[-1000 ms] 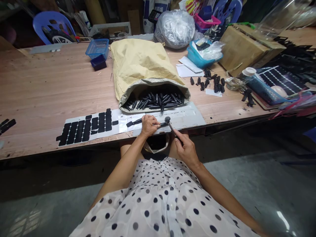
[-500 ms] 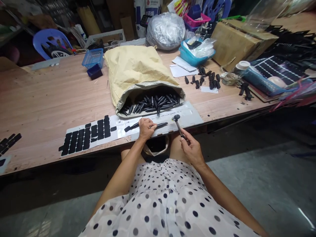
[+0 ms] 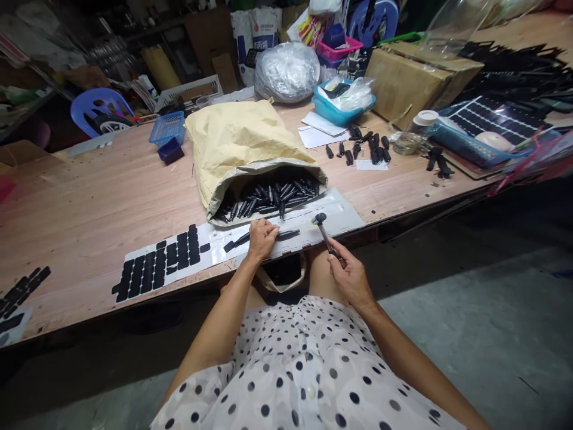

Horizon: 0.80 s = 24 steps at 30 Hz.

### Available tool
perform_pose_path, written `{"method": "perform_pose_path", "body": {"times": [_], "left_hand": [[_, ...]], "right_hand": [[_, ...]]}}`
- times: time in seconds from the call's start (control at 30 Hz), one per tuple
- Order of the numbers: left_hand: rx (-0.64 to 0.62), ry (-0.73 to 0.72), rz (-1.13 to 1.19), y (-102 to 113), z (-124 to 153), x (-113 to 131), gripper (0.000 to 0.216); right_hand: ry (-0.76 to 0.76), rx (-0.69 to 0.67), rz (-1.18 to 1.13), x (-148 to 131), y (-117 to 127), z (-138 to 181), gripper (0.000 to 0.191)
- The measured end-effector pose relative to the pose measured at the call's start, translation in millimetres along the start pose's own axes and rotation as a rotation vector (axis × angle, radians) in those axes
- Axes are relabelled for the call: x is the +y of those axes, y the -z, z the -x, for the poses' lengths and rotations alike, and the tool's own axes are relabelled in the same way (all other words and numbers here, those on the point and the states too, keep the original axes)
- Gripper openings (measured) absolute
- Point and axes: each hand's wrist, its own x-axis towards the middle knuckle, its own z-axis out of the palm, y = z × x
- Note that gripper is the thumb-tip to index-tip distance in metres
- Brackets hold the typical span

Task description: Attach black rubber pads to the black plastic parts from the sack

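My left hand point(image 3: 261, 237) is closed over a long black plastic part point(image 3: 286, 234) that lies flat on a white sheet point(image 3: 344, 213) at the near table edge. My right hand point(image 3: 349, 276) grips the handle of a small hammer point(image 3: 320, 220), whose round head hovers just right of the part's end. Behind my hands a tan paper sack point(image 3: 242, 143) lies on its side, its open mouth full of several black parts point(image 3: 273, 194). Left of my hand the white sheet carries several black adhesive pads point(image 3: 159, 266).
Loose black pieces point(image 3: 362, 148) lie at the right rear beside a blue tray point(image 3: 342, 104), papers and a cardboard box point(image 3: 414, 74). Small blue baskets point(image 3: 168, 128) stand at the back left. More black pads point(image 3: 22, 289) lie at the far left edge. A bag point(image 3: 284, 278) hangs under the table.
The hammer head has drawn back to the right, off the black part's end. My left hand stays pressed on the part. The view has tilted, so everything sits a little lower.
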Motion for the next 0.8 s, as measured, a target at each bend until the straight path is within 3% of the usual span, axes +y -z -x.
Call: {"method": "perform_pose_path", "body": {"times": [0.3,0.4,0.5,0.6,0.7,0.8], "left_hand": [[-0.141,-0.132,-0.037,-11,-16,23,0.004],[-0.041,-0.01,0.151,-10,-20,25,0.006],[0.103,0.233,0.529,-8,-18,21,0.015],[0.153,0.417,0.828,-10,-8,13,0.026],[0.109,0.464,0.796,-12,5,6,0.019],[0.092,0.4,0.606,-13,14,-1,0.014]], "right_hand": [[-0.019,0.011,-0.018,4,2,2,0.054],[-0.051,0.023,-0.034,7,2,2,0.055],[-0.069,0.029,-0.052,9,2,3,0.056],[-0.068,0.018,-0.061,8,0,2,0.054],[-0.053,-0.006,-0.061,3,-4,2,0.052],[-0.045,-0.025,-0.057,-5,-7,2,0.05]]}}
